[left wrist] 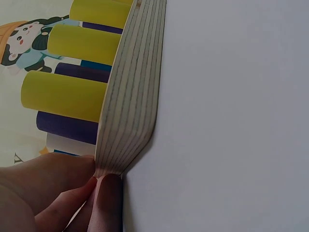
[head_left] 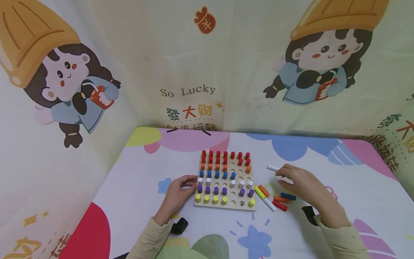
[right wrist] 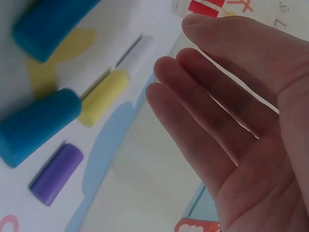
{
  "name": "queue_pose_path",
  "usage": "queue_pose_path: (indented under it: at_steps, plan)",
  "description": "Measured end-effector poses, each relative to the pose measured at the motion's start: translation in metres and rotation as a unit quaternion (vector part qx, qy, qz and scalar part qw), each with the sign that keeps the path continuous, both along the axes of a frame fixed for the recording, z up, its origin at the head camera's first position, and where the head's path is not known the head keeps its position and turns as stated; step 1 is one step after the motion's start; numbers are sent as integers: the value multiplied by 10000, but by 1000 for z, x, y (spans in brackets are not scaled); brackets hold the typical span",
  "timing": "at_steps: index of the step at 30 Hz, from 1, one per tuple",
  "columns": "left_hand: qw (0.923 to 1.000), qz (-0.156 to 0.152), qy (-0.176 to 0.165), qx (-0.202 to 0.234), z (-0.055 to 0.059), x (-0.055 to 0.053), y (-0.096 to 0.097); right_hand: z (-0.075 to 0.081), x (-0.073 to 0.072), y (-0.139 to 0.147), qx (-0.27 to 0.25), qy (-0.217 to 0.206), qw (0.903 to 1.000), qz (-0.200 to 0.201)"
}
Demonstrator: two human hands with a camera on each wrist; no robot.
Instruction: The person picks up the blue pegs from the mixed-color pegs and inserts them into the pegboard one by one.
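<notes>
A wooden pegboard (head_left: 223, 207) with rows of red, orange, blue, white, purple and yellow pegs lies on the table, some holes bare. My left hand (head_left: 181, 190) grips its left edge. In the left wrist view the thumb (left wrist: 53, 179) is at the top of the plywood edge (left wrist: 130, 96), with fingers lower against it. My right hand (head_left: 299, 180) is right of the board, thumb apart from the fingers, fingertips right at a white peg (head_left: 272, 167). The right wrist view shows that hand's fingers (right wrist: 188, 125) loosely extended, with nothing between them.
Loose pegs lie right of the board: a yellow peg (head_left: 259, 192), a white peg (head_left: 269, 204), orange pegs (head_left: 263, 190), a red peg (head_left: 279, 205) and a blue peg (head_left: 288, 196). A patterned cloth (head_left: 161, 230) covers the table, and a printed curtain (head_left: 245, 64) hangs behind.
</notes>
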State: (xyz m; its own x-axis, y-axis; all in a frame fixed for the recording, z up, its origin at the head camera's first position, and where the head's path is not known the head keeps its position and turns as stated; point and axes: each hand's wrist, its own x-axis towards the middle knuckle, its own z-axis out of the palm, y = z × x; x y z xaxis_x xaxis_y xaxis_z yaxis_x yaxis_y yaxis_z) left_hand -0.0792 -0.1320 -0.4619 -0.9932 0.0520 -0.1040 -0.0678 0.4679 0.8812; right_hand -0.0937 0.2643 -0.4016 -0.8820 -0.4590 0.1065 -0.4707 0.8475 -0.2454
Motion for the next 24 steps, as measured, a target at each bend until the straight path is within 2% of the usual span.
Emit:
queue_pose_path:
  at_steps: [8,24]
  plan:
    - [10000,18,-10,-8,0,0,0,-3,5,11,-26,106,9999,-62]
    - [10000,-29,12,-28,2,1,1,-10,10,28,32,-234,9993,-284]
